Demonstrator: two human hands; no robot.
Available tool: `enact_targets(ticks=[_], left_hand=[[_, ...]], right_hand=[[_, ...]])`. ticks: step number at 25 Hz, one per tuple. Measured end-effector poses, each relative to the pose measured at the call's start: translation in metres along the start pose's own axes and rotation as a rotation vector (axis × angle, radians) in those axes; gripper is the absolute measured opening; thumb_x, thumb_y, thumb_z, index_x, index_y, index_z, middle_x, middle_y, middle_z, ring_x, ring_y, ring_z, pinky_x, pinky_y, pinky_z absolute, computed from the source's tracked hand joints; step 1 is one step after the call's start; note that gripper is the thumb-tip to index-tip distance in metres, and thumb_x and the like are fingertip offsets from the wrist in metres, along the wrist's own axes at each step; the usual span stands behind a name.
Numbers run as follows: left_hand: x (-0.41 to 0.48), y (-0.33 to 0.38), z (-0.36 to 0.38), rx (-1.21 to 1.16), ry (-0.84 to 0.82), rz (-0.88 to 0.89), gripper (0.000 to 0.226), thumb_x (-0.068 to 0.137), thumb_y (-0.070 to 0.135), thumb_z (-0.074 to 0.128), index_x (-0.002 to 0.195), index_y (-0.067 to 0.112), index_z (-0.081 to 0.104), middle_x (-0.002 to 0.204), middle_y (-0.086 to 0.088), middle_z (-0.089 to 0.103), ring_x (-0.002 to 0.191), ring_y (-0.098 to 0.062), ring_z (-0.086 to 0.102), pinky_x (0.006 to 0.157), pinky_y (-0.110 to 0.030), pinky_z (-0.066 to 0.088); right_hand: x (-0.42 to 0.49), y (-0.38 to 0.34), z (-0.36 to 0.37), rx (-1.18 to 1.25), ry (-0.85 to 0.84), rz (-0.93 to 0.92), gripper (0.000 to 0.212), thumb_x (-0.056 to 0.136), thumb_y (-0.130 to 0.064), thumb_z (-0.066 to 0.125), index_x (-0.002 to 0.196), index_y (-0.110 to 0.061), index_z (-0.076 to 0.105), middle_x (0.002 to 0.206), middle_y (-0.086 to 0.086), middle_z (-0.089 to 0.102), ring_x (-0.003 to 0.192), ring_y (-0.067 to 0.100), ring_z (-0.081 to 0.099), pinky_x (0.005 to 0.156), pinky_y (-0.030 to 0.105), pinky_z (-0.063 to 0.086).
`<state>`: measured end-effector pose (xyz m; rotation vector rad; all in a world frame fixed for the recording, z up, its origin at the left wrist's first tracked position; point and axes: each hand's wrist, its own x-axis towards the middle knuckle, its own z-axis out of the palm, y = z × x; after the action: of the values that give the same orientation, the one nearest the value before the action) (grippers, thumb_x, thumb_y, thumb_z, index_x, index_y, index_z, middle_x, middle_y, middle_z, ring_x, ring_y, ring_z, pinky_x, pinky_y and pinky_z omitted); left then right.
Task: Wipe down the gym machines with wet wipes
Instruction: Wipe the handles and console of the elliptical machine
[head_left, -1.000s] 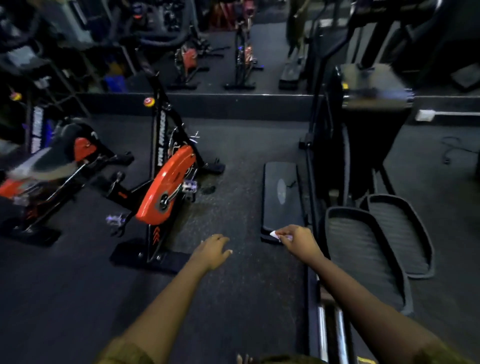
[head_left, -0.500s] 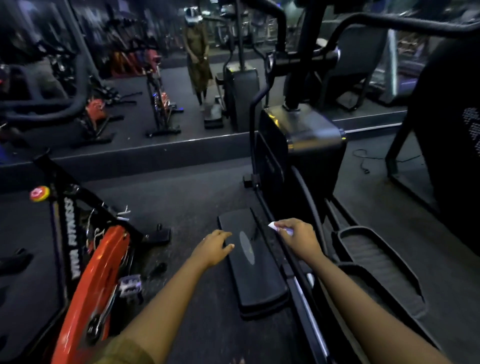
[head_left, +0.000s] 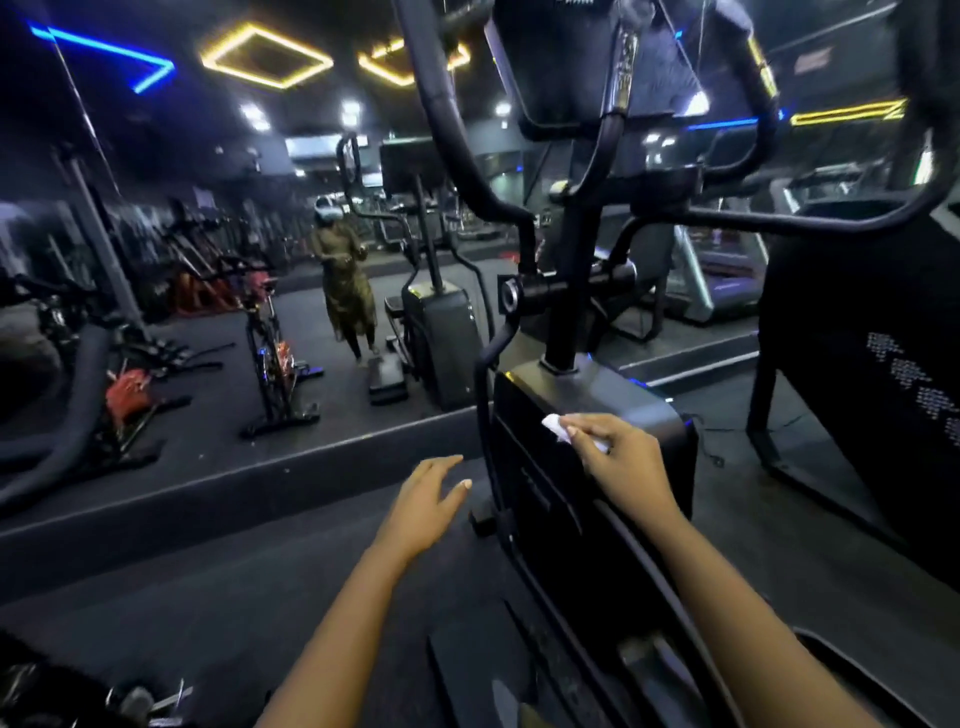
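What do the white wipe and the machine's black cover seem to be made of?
The wipe: a soft, crumpled white sheet, probably nonwoven cloth or paper. The machine cover: likely moulded plastic, smooth semi-gloss black; its top reflects light.

A: those yellow diamond lights (head_left: 265, 54) with the blue strip (head_left: 104, 52) overhead, pretty slick

B: yeah, and the dark floor (head_left: 182, 597) runs right up to a low ledge (head_left: 260, 467)

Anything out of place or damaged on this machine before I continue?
Nothing stands out. The right hand pinches the wipe at the top edge of the housing; the left hand hovers open beside it. No spill or damage shows, though the light is dim.
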<state>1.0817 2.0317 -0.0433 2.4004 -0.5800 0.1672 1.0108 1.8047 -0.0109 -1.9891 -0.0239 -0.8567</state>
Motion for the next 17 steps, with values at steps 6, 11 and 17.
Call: enact_targets(ticks=[6, 11, 17], left_hand=[[0.098, 0.007, -0.066, -0.074, 0.192, 0.056, 0.043, 0.097, 0.029, 0.051, 0.138, 0.017, 0.046, 0.137, 0.0, 0.047, 0.128, -0.016, 0.044, 0.099, -0.02, 0.034], [0.208, 0.031, -0.123, -0.292, 0.451, 0.056, 0.038, 0.097, 0.032, 0.048, 0.133, 0.024, 0.05, 0.13, -0.002, 0.056, 0.119, -0.013, 0.051, 0.089, -0.023, 0.037], [0.303, 0.131, -0.203, -0.839, 0.539, 0.206, 0.049, 0.091, 0.049, 0.028, 0.131, 0.029, 0.047, 0.121, 0.008, 0.06, 0.106, -0.004, 0.059, 0.087, -0.02, 0.045]], right_hand=[[0.127, -0.045, 0.007, 0.085, 0.087, -0.17, 0.015, 0.086, -0.012, 0.064, 0.096, -0.016, 0.074, 0.095, -0.011, 0.068, 0.092, -0.008, 0.057, 0.081, 0.002, 0.04], [0.251, -0.066, 0.016, 0.247, 0.143, -0.307, 0.02, 0.087, -0.01, 0.063, 0.096, -0.026, 0.072, 0.1, -0.01, 0.071, 0.097, -0.008, 0.06, 0.088, 0.012, 0.044], [0.374, -0.108, 0.006, 0.443, 0.18, -0.458, 0.027, 0.085, -0.002, 0.063, 0.104, -0.019, 0.071, 0.106, -0.009, 0.07, 0.108, 0.007, 0.061, 0.099, 0.035, 0.045]])
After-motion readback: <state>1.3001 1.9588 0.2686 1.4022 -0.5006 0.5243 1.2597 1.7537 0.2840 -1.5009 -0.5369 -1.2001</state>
